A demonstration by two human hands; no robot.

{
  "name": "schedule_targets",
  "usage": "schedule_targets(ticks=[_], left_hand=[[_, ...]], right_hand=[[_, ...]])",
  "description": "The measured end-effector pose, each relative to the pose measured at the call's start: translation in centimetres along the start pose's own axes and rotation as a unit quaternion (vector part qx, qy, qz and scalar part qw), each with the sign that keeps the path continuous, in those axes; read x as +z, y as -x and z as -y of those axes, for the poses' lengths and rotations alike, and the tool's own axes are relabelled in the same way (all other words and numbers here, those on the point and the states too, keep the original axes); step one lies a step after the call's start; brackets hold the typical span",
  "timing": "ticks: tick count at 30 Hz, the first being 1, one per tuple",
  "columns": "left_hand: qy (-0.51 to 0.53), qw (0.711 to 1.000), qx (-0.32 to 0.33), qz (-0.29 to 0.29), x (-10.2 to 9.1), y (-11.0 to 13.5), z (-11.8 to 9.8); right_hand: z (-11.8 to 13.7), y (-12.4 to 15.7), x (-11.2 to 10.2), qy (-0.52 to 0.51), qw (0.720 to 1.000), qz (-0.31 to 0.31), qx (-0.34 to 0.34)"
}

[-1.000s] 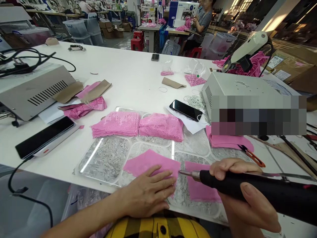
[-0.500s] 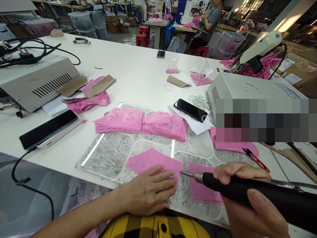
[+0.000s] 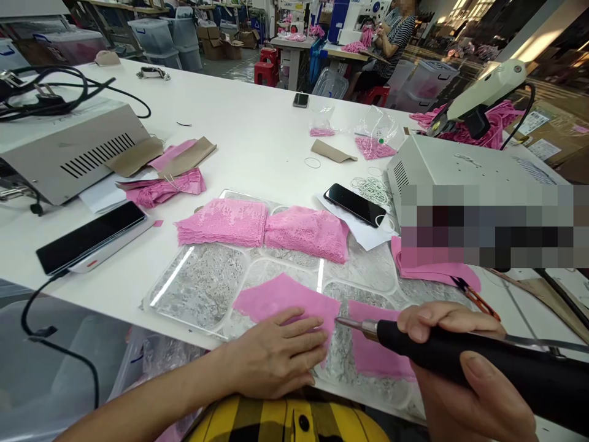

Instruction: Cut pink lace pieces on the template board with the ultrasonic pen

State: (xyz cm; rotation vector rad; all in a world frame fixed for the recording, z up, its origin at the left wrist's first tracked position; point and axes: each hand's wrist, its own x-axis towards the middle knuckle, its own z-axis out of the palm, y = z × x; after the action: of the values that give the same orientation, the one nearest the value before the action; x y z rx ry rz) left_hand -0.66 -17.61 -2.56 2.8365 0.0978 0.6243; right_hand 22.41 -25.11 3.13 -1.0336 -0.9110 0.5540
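Note:
My left hand (image 3: 280, 353) lies flat with fingers spread on a pink fabric piece (image 3: 285, 294), pressing it against the grey marbled board (image 3: 202, 288). My right hand (image 3: 460, 350) grips a black handpiece (image 3: 427, 344) with a tapered metal tip. That tip points left, at the right edge of the fabric under my left hand; whether it touches cannot be told. A second pink fabric piece (image 3: 377, 356) lies on the board, partly beneath the handpiece. Two stacks of pink lace pieces, a left stack (image 3: 223, 222) and a right stack (image 3: 308, 233), rest side by side along the board's far edge.
A grey metal box (image 3: 437, 159) stands at the right, another grey box (image 3: 78, 153) at the left. Orange-handled snips (image 3: 478, 299) lie right of the board. Phones, including a black phone (image 3: 354, 204), are on the table. A person (image 3: 391, 46) sits in the background.

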Motion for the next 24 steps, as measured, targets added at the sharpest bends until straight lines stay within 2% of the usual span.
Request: schedule_targets(ticks=[6, 17, 24], left_hand=[[-0.003, 1.000, -0.002, -0.019, 0.02, -0.17, 0.05], [0.005, 1.000, -0.005, -0.012, 0.29, 0.01, -0.02], [0.006, 1.000, -0.005, -0.009, 0.18, 0.06, -0.02]], right_hand=[[-0.13, -0.08, -0.18, -0.003, 1.000, 0.012, -0.001], [0.00, -0.22, -0.05, -0.002, 1.000, 0.028, 0.011], [0.17, -0.29, -0.12, 0.007, 1.000, 0.018, 0.000]])
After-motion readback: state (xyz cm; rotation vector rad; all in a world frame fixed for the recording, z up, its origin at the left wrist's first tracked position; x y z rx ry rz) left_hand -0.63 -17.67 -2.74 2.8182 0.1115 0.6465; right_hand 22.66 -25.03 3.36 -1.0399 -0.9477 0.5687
